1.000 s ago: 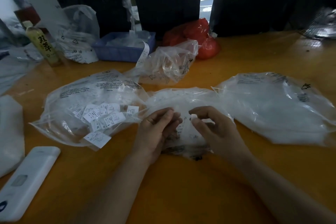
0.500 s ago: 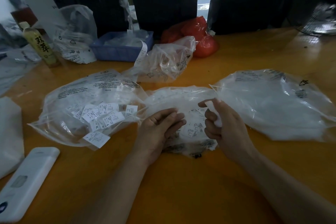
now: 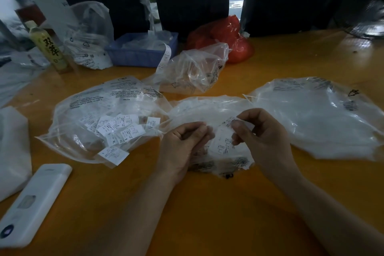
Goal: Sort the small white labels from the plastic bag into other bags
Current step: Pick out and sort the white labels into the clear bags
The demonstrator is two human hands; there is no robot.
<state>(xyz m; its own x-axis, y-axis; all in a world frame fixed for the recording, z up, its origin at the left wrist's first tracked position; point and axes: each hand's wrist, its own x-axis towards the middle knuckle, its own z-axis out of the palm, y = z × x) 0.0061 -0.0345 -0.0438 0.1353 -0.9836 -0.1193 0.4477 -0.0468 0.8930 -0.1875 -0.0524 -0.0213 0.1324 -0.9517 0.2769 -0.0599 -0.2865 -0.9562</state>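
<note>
Over the middle plastic bag (image 3: 209,110) both hands work close together. The right hand (image 3: 261,135) pinches a small white label (image 3: 229,121) between thumb and forefinger, just above this bag, which holds more labels. The left hand (image 3: 182,143) rests on the bag's left part with fingers curled inward; whether it holds something between them, I cannot tell. Left of the hands lies a clear bag (image 3: 108,114) with many sorted labels (image 3: 118,129) marked L, S and XL. To the right lies another clear bag (image 3: 315,116), flat on the orange table (image 3: 207,214). A white device (image 3: 35,201) lies near the left edge, and a blue tray (image 3: 141,52) stands farther back.
</note>
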